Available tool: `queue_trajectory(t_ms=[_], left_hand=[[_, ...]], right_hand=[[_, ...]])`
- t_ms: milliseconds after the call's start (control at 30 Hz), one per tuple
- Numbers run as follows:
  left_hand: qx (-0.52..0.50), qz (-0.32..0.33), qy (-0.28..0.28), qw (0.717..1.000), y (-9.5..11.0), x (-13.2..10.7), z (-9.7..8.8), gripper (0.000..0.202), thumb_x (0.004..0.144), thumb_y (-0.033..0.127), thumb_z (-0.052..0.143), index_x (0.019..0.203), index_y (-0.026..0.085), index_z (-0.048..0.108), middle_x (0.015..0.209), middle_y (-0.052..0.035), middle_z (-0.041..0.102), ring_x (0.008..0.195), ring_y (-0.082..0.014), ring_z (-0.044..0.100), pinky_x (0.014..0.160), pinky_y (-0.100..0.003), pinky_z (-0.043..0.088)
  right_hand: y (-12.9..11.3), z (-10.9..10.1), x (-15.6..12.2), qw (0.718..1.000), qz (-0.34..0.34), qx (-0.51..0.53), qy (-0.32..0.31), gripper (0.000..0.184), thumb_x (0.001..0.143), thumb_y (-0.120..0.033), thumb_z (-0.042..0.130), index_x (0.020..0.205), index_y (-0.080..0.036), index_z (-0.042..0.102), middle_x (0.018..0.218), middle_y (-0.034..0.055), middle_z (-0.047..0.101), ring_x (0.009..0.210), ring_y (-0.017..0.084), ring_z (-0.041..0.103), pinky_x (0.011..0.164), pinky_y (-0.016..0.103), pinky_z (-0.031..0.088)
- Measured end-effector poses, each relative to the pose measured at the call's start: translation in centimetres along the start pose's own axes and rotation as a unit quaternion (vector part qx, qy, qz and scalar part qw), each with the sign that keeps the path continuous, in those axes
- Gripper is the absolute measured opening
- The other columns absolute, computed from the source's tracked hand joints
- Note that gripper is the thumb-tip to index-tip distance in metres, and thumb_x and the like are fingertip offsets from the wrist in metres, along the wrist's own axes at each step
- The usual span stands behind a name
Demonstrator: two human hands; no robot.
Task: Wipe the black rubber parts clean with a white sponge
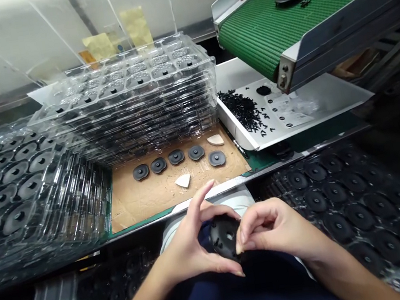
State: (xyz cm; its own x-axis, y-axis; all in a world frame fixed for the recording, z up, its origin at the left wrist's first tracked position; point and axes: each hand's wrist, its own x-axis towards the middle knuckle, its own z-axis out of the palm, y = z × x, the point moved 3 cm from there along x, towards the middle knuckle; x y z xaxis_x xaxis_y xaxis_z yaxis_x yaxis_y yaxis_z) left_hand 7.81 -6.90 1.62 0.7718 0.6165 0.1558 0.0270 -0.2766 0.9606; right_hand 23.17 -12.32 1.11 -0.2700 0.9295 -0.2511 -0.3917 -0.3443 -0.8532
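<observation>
A round black plastic disc [223,233] with a pale hole near its centre is held above my lap. My left hand [194,242] grips it by the rim, thumb below and fingers above. Against its right side, my right hand [270,229] pinches with thumb and forefinger; whatever lies between those fingertips is too small to make out. Beyond my hands, several similar dark discs [196,152] lie in a row on a cardboard sheet [141,205]. Two whitish, wedge-shaped pieces [183,180] rest near them.
Stacked clear plastic trays [142,108] holding discs stand behind the cardboard, with another stack [16,195] at left. A white tray [236,127] holds a pile of small black parts [240,107]. Above it slopes a green conveyor belt [260,27]. More disc-filled trays [358,217] sit lower right.
</observation>
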Motion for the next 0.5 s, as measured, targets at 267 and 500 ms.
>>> queue_trajectory(t_ms=[267,500], left_hand=[[0.005,-0.021,0.057,0.998,-1.1,-0.1,-0.2,0.101,0.06,0.047,0.077,0.142,0.037,0.018,0.109,-0.0056,0.066,0.102,-0.0244,0.061,0.096,-0.043,0.041],[-0.002,-0.183,0.106,0.977,-2.2,0.8,1.2,0.077,0.073,0.058,0.06,0.138,0.027,0.033,0.107,-0.0061,0.07,0.106,-0.0267,0.061,0.091,-0.036,0.047]], right_hand=[[0.0,-1.6,-1.7,0.977,-0.13,-0.14,0.095,0.013,0.077,-0.03,0.07,0.079,-0.018,0.074,0.065,0.001,0.067,0.058,0.011,0.061,0.058,0.021,0.051],[0.3,-1.6,-2.0,0.865,-0.244,-0.405,0.169,0.024,0.082,-0.032,0.065,0.104,-0.022,0.07,0.084,0.0019,0.066,0.074,0.011,0.062,0.07,0.021,0.051]])
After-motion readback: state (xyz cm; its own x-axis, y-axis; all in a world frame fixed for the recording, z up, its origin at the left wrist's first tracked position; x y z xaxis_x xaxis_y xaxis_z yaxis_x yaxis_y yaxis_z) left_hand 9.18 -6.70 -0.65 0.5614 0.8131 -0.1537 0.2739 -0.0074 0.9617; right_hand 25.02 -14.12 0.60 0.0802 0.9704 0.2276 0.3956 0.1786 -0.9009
